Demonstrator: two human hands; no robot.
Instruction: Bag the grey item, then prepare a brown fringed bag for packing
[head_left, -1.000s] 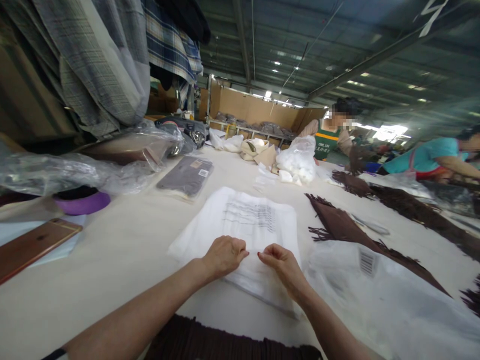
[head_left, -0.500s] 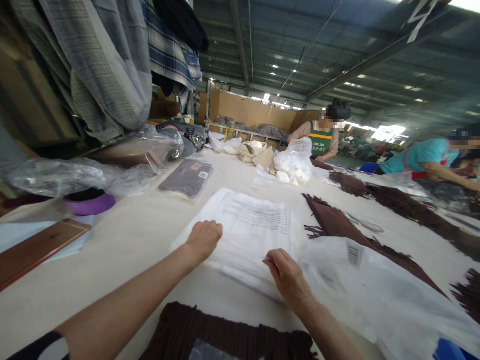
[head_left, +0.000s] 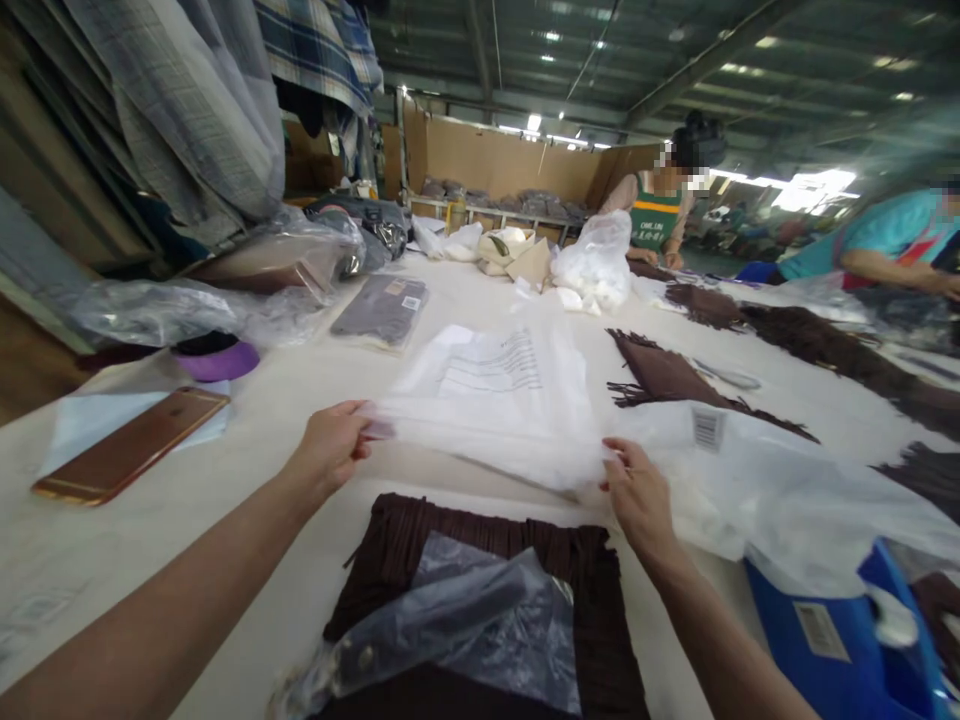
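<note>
A translucent white plastic bag (head_left: 480, 440) with printed lines on its far part stretches between both hands above the table. Its near left corner is pinched by my left hand (head_left: 335, 440). At the right end of the same near edge, my right hand (head_left: 634, 485) grips the plastic with bent fingers. Nearer to me lies a folded dark brown fringed scarf (head_left: 600, 600), with a clear plastic bag (head_left: 465, 620) on top of it.
On the left are a phone (head_left: 131, 445) and a purple roll (head_left: 217, 360). Behind is a packed grey item (head_left: 380, 310). To the right lie a brown scarf (head_left: 667, 375), white plastic (head_left: 780, 480) and a blue box (head_left: 817, 625). Two people stand at the far right.
Both hands have moved apart, the left one leftward and the right one rightward, and the bag's near edge is now spread between them. The view has tilted down, showing more of the near scarf.
</note>
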